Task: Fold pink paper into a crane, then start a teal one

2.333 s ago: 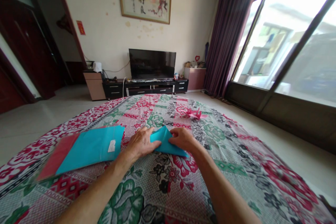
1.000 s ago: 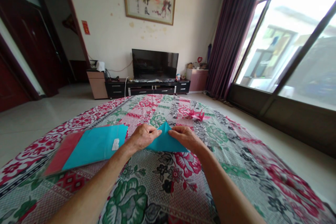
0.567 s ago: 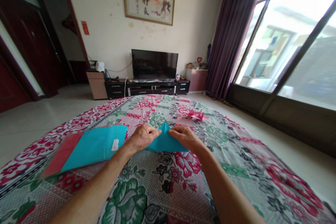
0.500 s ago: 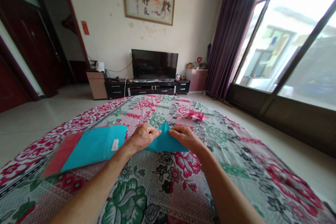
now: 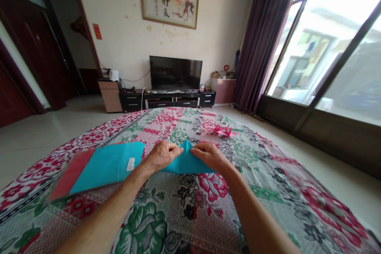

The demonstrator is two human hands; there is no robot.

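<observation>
A folded sheet of blue paper [image 5: 188, 162] lies between my hands, its pointed top standing up in the middle. My left hand [image 5: 163, 154] pinches it just left of the point, thumb against fingers. On the other side, my right hand [image 5: 210, 155] pinches it the same way. Parts of the paper's side edges are hidden under both hands. Left of my left hand rests a clear packet of blue and red paper sheets [image 5: 107, 166] with a small white label.
A pink folded-paper piece [image 5: 224, 131] stands farther back on the round table, whose cloth [image 5: 143, 226] is flowered. Beyond the table are a television [image 5: 175, 73] on a low black cabinet [image 5: 133, 101], and a large window [image 5: 324, 55] at the right.
Both hands keep their pinch in nearly the same place. The lower part of the blue paper looks slightly wider and flatter between them.
</observation>
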